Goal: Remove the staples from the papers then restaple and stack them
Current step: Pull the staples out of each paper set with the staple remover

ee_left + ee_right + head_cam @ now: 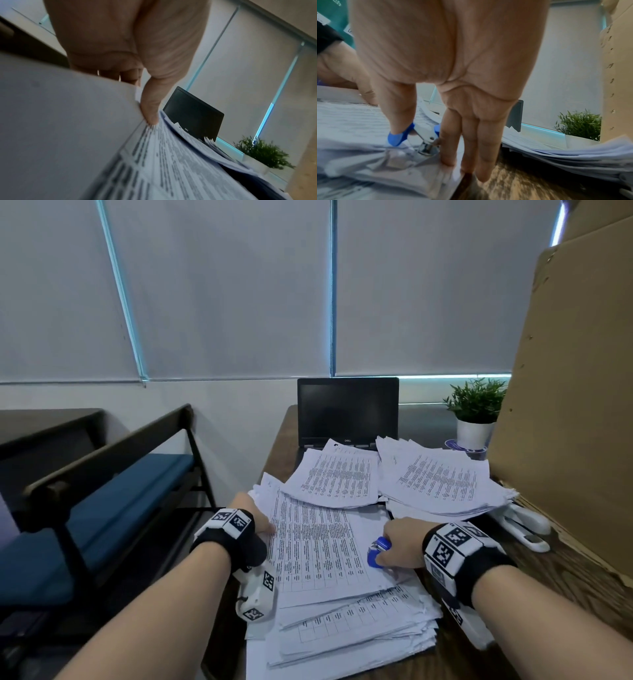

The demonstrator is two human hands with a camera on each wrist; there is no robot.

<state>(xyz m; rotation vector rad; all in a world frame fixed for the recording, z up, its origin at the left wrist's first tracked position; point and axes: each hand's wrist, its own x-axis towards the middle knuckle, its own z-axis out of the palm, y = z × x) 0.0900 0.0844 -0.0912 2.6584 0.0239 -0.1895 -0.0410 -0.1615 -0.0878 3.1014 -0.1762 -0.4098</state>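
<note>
A printed paper set [318,546] lies on top of a thick pile [346,631] at the desk's near edge. My left hand [255,517] holds its left edge, thumb [149,108] on top and fingers underneath. My right hand [399,542] pinches a blue-handled staple remover [376,551] between thumb and index finger. Its metal jaws [428,146] sit down on the sheet's right corner. The other fingers [481,155] reach down to the paper's edge and the desk. A white stapler [520,525] lies at the right, beside the cardboard.
Two more paper piles [337,477] [442,477] lie farther back, before a dark laptop [347,409]. A potted plant [476,412] stands at the back right. A tall cardboard sheet [568,405] walls off the right. A blue-cushioned bench [102,508] is at the left.
</note>
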